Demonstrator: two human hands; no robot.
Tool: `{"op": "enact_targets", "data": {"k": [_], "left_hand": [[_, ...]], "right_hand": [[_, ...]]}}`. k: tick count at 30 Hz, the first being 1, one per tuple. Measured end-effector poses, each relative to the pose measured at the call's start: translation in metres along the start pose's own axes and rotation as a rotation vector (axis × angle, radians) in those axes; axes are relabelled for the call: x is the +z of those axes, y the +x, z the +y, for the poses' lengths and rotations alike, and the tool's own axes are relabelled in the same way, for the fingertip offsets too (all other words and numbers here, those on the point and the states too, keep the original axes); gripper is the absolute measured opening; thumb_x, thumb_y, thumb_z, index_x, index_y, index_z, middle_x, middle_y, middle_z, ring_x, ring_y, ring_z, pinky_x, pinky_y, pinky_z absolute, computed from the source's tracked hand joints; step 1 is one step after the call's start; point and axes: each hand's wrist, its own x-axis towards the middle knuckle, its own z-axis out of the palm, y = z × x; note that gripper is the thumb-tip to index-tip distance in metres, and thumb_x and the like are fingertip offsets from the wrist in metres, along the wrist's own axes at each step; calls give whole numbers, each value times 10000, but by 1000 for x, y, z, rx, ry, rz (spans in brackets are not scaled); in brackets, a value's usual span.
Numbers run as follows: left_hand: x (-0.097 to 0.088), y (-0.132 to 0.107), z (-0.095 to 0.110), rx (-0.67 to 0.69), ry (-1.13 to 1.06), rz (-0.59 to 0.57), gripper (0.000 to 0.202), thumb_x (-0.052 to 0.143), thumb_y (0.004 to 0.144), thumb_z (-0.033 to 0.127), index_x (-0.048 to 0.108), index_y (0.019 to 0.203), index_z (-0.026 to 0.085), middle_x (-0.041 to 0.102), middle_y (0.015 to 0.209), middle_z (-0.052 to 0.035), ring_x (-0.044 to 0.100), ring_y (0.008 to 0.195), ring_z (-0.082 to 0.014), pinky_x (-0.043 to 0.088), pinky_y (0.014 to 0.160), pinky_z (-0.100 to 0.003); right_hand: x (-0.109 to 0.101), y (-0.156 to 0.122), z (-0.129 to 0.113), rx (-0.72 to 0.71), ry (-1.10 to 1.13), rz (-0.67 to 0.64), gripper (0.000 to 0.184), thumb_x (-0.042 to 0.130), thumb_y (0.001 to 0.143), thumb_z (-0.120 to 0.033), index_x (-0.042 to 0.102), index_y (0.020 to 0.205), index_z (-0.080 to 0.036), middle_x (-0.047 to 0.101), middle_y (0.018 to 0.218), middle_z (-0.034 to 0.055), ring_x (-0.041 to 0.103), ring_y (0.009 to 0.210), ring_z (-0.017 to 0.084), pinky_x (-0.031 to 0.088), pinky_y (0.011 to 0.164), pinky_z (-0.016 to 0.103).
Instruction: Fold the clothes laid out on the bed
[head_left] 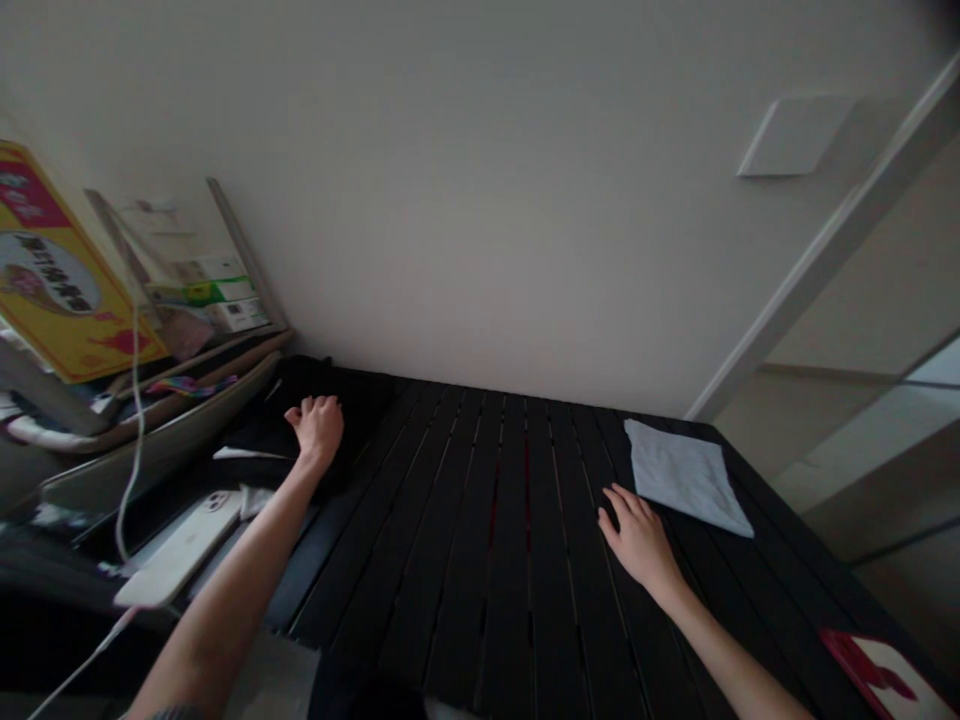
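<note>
My left hand reaches to the back left of a black slatted table, its fingers curled down onto a pile of black fabric; whether it grips the fabric is hard to tell. My right hand lies flat on the table, fingers stretched out, holding nothing. Its fingertips are just left of a folded light grey cloth lying at the table's right back corner.
A white phone on a white cable lies at the table's left edge. Behind it stand cluttered shelves with small boxes and a yellow package. A red and white item sits at the front right corner. A pale wall runs behind the table.
</note>
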Motion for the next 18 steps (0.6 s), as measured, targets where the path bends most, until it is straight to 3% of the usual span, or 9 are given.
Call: {"op": "enact_targets", "data": {"k": [4,7,9,12,14,16,18], "left_hand": [[-15,-19,52,171,-399,85,318,418,909,228,598,1157,142,626,1129,-127,593,1002,-237,451,881,-354],[-48,-31,88,291,-687,160,296,492,869,209,607,1140,176,648,1103,-81,608,1014,-204,465,916,-329],[-73,-41,109,390,-819,109,308,527,851,197,605,1149,204,656,1113,-53,610,1026,-186,468,926,-327],[-103,-64,135,506,-947,-111,445,580,827,208,532,1268,241,640,1189,-46,608,1042,-179,492,879,-318],[-111,-82,149,664,-981,-360,585,601,812,192,434,1368,265,631,1222,-52,618,1029,-175,499,861,-312],[-109,-98,160,891,-966,-647,629,589,816,166,394,1403,280,626,1244,-52,636,1001,-163,497,870,-302],[-97,-107,167,1036,-906,-789,561,563,839,171,439,1377,272,605,1284,-52,624,1052,-167,471,927,-307]], "right_hand": [[1,-1,2,3,-4,-19,420,365,915,-360,570,1206,-137,566,1283,170,534,1173,305,473,909,451],[0,-1,0,5,-8,-31,422,363,913,-350,566,1201,-119,563,1285,178,524,1182,308,470,918,447],[-1,-1,-1,7,-6,-30,412,370,908,-339,567,1194,-117,563,1283,181,522,1183,312,466,921,455],[-3,0,-4,11,19,-4,400,384,903,-332,558,1197,-124,576,1252,178,536,1158,311,462,925,469],[-6,0,-5,-7,56,14,408,400,900,-335,544,1216,-121,583,1230,173,535,1153,302,454,945,462],[-8,0,-6,-32,101,16,399,408,898,-329,544,1220,-135,588,1217,158,532,1157,289,446,965,449],[-9,0,-6,-39,134,11,364,400,898,-310,568,1182,-157,595,1204,144,536,1153,279,452,961,440]]}}
